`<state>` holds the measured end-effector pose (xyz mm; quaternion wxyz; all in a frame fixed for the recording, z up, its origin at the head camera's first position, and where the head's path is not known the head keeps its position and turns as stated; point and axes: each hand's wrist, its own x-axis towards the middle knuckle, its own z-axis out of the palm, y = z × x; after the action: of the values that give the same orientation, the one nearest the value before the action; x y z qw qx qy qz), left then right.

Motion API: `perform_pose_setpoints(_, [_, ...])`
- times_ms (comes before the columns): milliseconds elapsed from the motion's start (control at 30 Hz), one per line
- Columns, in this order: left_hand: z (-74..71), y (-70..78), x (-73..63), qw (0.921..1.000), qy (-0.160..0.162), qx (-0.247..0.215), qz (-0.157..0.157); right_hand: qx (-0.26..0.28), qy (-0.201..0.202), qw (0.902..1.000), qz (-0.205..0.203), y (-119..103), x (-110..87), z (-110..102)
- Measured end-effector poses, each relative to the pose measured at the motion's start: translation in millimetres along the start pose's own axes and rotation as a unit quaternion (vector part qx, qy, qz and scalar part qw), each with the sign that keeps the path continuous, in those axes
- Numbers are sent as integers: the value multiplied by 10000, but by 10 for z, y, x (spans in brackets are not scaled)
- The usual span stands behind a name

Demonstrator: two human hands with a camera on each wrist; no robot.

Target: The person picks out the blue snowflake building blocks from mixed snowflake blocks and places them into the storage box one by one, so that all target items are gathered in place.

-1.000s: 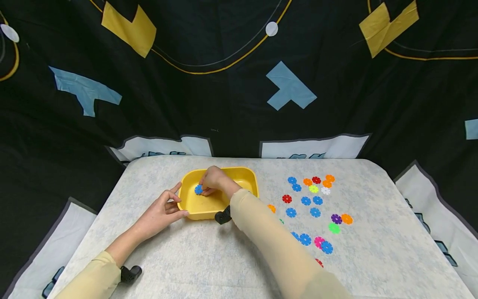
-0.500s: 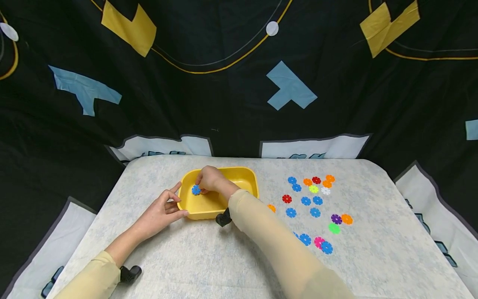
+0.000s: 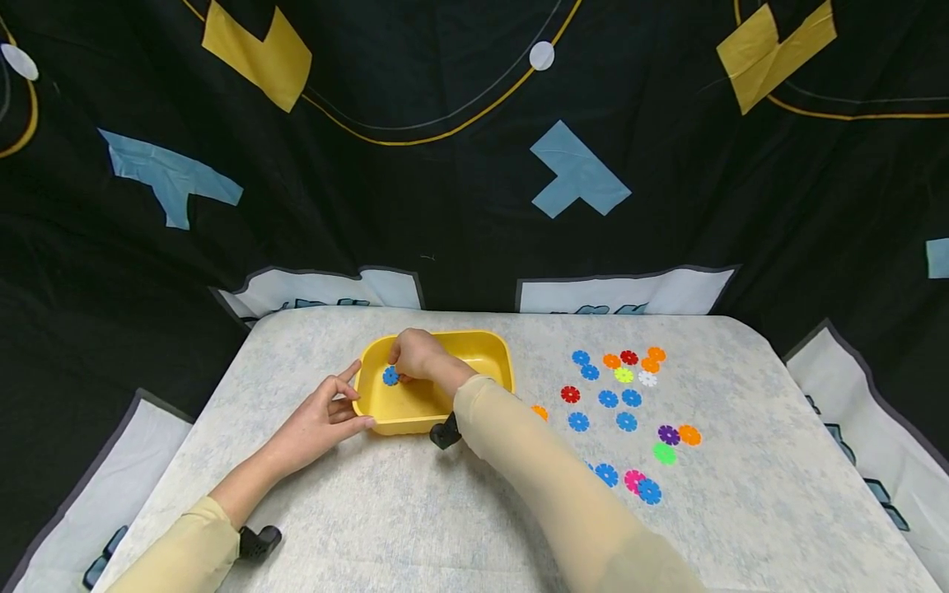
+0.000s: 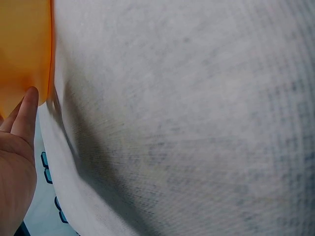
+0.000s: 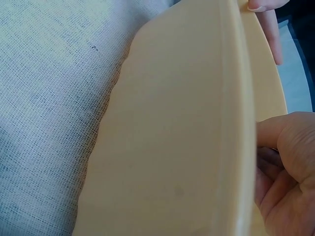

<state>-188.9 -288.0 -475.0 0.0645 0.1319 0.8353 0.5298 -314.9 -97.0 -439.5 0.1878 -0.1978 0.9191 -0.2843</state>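
In the head view my left hand [image 3: 331, 414] holds the left end of a yellow plastic tray [image 3: 474, 417], its thumb on the outer wall near the front corner. The left wrist view shows that thumb against the wall of the tray [image 4: 24, 44]. My right hand [image 3: 423, 355] is inside the tray with curled fingers, pinching a blue notched plastic disc [image 3: 390, 375] near the left end. From the right wrist the tray wall [image 5: 167, 123] hides my right fingertips and the disc.
Several loose notched discs lie on the pale cloth-covered table [image 3: 764, 494] to the right, among them a red disc [image 3: 570, 394], a green disc [image 3: 664, 453] and a purple disc [image 3: 668, 435]. A black patterned curtain [image 3: 445, 231] hangs behind. My right forearm covers some discs.
My right hand has shifted slightly left inside the tray, and the blue disc with it, then stayed nearly still. The left hand and tray have not visibly moved.
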Motion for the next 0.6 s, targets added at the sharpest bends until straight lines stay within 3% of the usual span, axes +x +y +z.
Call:
perform_pose_setpoints(333, [4, 13, 5, 10000, 8, 48, 7, -201, -92, 9996, -202, 51, -46, -117])
perform_pose_setpoints(600, [20, 8, 5, 9998, 77, 190, -49, 4, -322, 9956, -876, 106, -204, -422])
